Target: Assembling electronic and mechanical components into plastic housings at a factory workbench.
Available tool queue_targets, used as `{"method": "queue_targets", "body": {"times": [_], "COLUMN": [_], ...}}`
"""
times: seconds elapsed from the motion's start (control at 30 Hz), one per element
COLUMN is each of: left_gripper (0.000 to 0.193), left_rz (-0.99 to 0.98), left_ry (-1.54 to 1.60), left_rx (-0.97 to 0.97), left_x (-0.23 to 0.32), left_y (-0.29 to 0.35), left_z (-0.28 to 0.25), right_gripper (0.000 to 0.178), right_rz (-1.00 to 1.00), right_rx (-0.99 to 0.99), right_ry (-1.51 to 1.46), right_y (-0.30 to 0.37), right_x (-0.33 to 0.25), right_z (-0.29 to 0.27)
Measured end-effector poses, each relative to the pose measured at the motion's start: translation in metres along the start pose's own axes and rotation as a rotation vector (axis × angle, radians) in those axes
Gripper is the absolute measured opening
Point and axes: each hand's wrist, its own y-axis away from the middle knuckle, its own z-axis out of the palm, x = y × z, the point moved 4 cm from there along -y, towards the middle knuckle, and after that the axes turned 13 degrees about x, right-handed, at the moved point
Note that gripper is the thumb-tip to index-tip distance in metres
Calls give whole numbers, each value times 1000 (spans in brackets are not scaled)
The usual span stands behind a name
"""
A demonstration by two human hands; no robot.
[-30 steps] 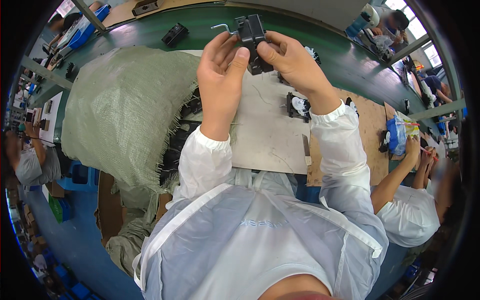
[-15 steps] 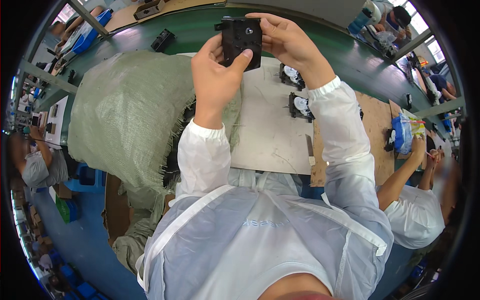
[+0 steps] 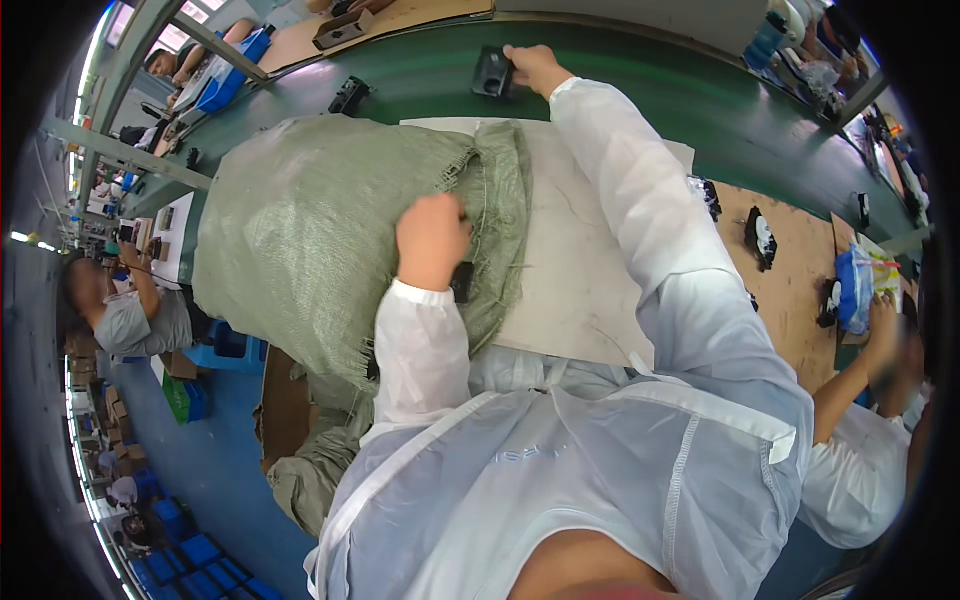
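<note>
My right hand (image 3: 540,70) is stretched far forward over the green bench surface, its fingers closed on the edge of a black plastic housing (image 3: 492,75). The housing is slightly blurred; whether it touches the surface I cannot tell. My left hand (image 3: 432,242) is curled at the mouth of a big grey-green woven sack (image 3: 300,220), its fingertips hidden. Just below that hand a dark piece (image 3: 462,282) shows in the sack's opening. A loose flap of the sack (image 3: 500,220) lies over a pale board (image 3: 580,290) on the table in front of me.
Black assemblies with white parts (image 3: 762,240) lie on a brown board (image 3: 790,290) to the right. Another black part (image 3: 350,95) rests beyond the sack. A co-worker (image 3: 865,450) sits at right beside a blue bag (image 3: 853,290); others work at left and far.
My hands have parted. The right has carried the black housing farther forward; the left has let go of it and dropped to the sack's mouth. The view has shifted slightly.
</note>
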Motion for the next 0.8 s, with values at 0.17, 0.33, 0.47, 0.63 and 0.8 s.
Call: {"method": "queue_targets", "body": {"times": [0.17, 0.33, 0.47, 0.63, 0.8], "left_gripper": [9, 9, 10, 9, 17], "left_rz": [313, 340, 285, 128, 447], "left_ry": [-434, -385, -168, 486, 481], "left_rx": [316, 393, 419, 272, 296], "left_x": [-9, -14, 10, 47, 88], "left_y": [4, 6, 2, -11, -53], "left_z": [31, 17, -12, -40, -42], "right_gripper": [37, 37, 36, 30, 26], "right_rz": [-366, -625, -602, 4, 147], "right_rx": [155, -240, -682, -750, -613], "right_ry": [492, 630, 690, 394, -182], "right_y": [-7, 96, 191, 250, 232], "right_x": [-15, -77, -82, -45, -28], "right_z": [-3, -38, -70, -84, -95]}}
